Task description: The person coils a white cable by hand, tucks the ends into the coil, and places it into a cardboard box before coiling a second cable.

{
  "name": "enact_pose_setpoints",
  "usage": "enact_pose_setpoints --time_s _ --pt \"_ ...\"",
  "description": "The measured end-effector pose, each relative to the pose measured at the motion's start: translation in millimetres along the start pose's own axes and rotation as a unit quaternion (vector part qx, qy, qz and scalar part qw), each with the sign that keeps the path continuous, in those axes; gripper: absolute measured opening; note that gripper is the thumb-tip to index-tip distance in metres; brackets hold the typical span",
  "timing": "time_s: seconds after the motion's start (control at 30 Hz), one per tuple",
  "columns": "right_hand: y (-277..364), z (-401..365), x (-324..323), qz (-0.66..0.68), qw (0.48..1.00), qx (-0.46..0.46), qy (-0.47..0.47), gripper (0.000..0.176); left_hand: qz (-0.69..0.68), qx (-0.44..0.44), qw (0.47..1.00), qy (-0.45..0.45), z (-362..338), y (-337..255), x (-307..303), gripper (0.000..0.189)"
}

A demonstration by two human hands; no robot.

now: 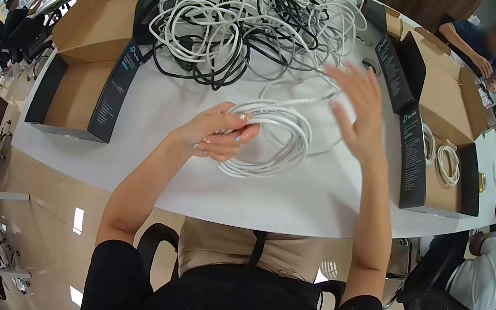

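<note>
My left hand [222, 134] is closed around one side of a coiled white cable [288, 152], held over the near part of the table. Several loops of the coil hang to the right of my fingers. My right hand [356, 111] is raised to the right of the coil, fingers spread and slightly blurred. A strand of white cable runs from the coil up toward this hand, but no grip on it shows. Beyond both hands lies a large tangle of white cables [200, 30] and black cables [229, 75].
An open cardboard box [75, 98] stands on the left of the white table [188, 194]. On the right, another open box [429, 197] holds small coiled white cables [448, 165]. Other people sit at the right, one with hands over the far table edge.
</note>
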State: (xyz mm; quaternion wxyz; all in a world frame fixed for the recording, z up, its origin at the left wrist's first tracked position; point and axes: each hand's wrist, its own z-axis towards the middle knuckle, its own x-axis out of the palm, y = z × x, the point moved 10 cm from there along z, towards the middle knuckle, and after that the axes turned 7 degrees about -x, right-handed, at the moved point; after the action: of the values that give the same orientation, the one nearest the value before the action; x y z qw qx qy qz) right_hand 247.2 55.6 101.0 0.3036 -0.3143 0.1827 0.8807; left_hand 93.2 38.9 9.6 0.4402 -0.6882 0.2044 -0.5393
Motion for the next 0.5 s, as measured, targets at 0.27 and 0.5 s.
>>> enact_pose_setpoints --time_s 0.27,0.5 --pt "18.5 -22.1 69.6 0.472 0.868 0.135 0.076 0.042 -0.135 0.077 0.985 0.073 -1.6 -13.3 -6.3 0.040" --pt "16.0 -31.8 81.9 0.512 0.818 0.261 -0.035 0.024 -0.060 0.129 0.983 0.114 9.1 -5.7 4.2 0.039"
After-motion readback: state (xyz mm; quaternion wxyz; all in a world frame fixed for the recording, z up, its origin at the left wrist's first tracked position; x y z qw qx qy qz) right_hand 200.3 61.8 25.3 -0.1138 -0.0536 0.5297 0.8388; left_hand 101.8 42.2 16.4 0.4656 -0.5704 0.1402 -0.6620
